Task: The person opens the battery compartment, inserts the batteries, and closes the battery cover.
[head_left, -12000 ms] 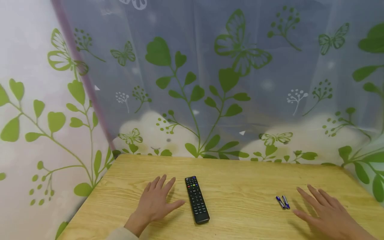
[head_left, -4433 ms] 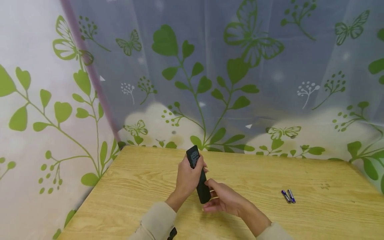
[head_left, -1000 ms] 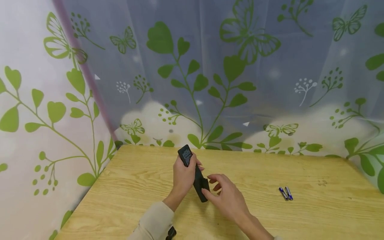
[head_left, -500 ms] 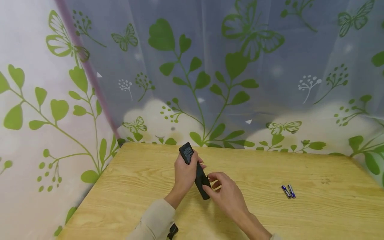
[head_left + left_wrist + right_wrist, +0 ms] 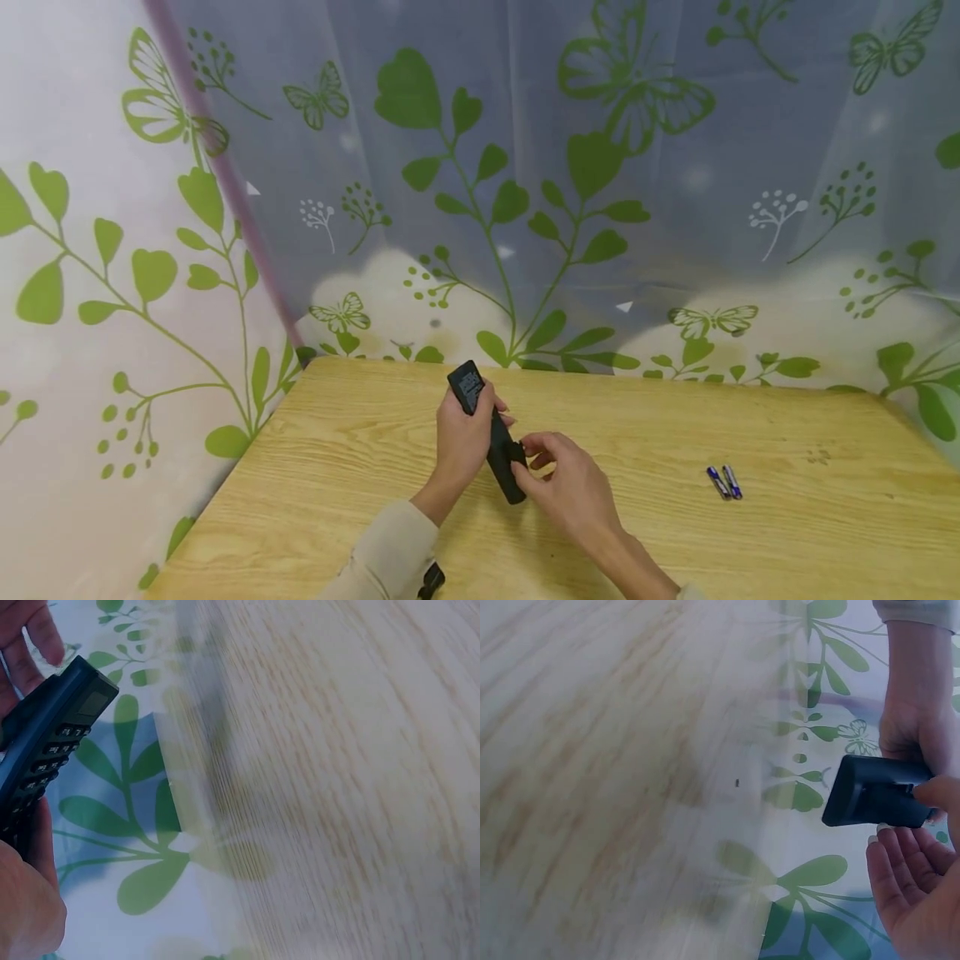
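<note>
My left hand (image 5: 463, 437) grips a black remote control (image 5: 498, 446) round its upper half, its labelled back turned up and its lower end pointing down to the right. In the left wrist view, the button side of the remote control (image 5: 56, 754) shows. My right hand (image 5: 573, 483) pinches the battery cover (image 5: 517, 452) between thumb and fingers at the lower half; it stands tilted up from the back. A recess in the remote control (image 5: 877, 795) shows in the right wrist view. Two blue and silver batteries (image 5: 724, 482) lie side by side on the table to the right.
The wooden table (image 5: 360, 417) meets a patterned curtain (image 5: 525, 208) along its back edge and another patterned sheet (image 5: 112, 292) at the left. A small black object (image 5: 432, 579) shows beside my left sleeve, mostly hidden.
The remote control lay buttons-up between two open hands at first, then was lifted and turned over. Its cover is tilted up, was lower half a second ago, and is raised again. The batteries stay put.
</note>
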### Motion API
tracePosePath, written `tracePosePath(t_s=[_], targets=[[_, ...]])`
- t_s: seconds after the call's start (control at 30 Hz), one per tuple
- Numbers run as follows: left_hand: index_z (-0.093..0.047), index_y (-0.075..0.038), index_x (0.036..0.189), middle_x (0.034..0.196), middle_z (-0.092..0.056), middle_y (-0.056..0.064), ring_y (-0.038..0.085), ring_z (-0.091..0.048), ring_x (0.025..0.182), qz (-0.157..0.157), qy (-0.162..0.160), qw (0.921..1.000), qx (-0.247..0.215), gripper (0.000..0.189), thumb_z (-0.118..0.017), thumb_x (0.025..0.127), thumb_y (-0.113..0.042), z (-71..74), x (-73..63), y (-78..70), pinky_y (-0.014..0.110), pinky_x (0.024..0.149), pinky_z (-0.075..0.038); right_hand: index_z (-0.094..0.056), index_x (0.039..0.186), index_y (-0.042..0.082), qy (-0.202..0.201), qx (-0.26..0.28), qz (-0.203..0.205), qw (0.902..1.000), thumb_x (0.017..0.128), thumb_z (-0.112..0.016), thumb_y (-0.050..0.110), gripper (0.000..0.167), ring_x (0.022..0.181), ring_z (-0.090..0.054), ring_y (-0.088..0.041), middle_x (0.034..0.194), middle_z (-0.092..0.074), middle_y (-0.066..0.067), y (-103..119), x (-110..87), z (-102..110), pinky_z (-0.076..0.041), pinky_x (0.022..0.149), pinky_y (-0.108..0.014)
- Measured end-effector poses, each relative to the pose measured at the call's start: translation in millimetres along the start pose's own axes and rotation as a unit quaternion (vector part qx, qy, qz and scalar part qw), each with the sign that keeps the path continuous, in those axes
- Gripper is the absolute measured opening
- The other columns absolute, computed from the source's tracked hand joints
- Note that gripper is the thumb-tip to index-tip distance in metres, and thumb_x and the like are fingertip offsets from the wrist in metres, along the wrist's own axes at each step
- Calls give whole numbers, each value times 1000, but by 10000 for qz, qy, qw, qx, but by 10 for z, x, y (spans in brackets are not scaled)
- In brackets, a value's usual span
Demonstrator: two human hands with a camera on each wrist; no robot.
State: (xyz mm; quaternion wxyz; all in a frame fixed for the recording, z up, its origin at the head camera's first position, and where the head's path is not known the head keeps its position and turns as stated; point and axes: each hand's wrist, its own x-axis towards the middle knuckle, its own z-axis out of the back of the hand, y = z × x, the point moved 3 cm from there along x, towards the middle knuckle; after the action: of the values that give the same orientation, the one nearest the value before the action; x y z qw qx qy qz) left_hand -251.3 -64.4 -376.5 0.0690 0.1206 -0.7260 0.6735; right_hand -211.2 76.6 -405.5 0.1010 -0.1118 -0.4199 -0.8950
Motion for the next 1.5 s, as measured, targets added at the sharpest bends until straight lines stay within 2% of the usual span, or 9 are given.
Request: tracePosePath(t_s=[0.23,0.37,0.5,0.63,0.87,0.97,1.1,1.3,1.5], targets=[[-49,4,112,86,-63,23,39,-67,73,-52,29,10000,-57,22,-51,100,-15,40,131,287,37,65,-60,-67,106,14,-141,507,-152,9985,84,-75,21,24,85,-63,-15,93,-63,5,6,60,166,-55,67,-20],[-51,0,111,84,-64,18,33,-69,69,-155,-68,9998,101,22,-51,100,-20,75,158,325,35,65,-60,-65,110,11,-172,526,-277,9981,85,-73,18,27,87,-64,-16,97,-63,0,-125,107,418,-56,70,-23],[-51,0,111,83,-64,16,29,-69,68,-207,-120,9995,209,23,-51,100,-21,119,161,330,35,65,-60,-62,114,8,-169,200,-474,9985,89,-69,25,31,91,-63,-19,102,-64,-4,-393,120,779,-57,73,-28],[-50,2,112,83,-64,17,34,-68,69,-235,-99,9994,220,25,-51,101,-20,138,184,324,34,66,-60,-58,121,5,-219,-361,-703,9966,92,-63,39,45,96,-63,-26,109,-62,-10,-724,107,1215,-56,69,-34],[-50,4,113,86,-63,22,40,-67,73,-61,-3,9999,118,24,-52,100,-17,122,215,293,37,68,-60,-52,126,0,-167,-1249,-1364,9826,93,-53,52,62,97,-61,-37,114,-61,-20,-1355,3,1881,-51,58,-38],[-50,5,112,87,-63,23,40,-67,74,19,26,9999,152,21,-50,100,-13,109,155,183,38,70,-59,-49,126,-5,49,-1453,-1609,9762,94,-52,52,65,97,-60,-40,114,-60,-24,-1593,-58,2061,-50,58,-38],[-49,8,112,86,-63,23,41,-67,74,-21,-23,9995,306,21,-49,100,-9,127,73,32,35,70,-59,-49,123,-10,459,-1599,-1766,9701,94,-52,50,66,94,-59,-42,111,-59,-26,-1827,-83,2189,-51,60,-41],[-49,8,112,86,-63,24,43,-66,75,-58,-10,9995,320,22,-49,100,-10,142,64,14,34,69,-59,-51,116,-15,1009,-1849,-2072,9554,91,-59,48,68,89,-59,-40,104,-60,-27,-2127,-85,2277,-51,63,-44],[-50,7,112,87,-63,23,41,-67,75,-7,36,9995,321,22,-50,100,-11,102,88,24,35,69,-59,-54,113,-14,1141,-2054,-2216,9464,87,-63,50,70,89,-60,-39,103,-61,-26,-2250,-128,2302,-50,64,-45]])
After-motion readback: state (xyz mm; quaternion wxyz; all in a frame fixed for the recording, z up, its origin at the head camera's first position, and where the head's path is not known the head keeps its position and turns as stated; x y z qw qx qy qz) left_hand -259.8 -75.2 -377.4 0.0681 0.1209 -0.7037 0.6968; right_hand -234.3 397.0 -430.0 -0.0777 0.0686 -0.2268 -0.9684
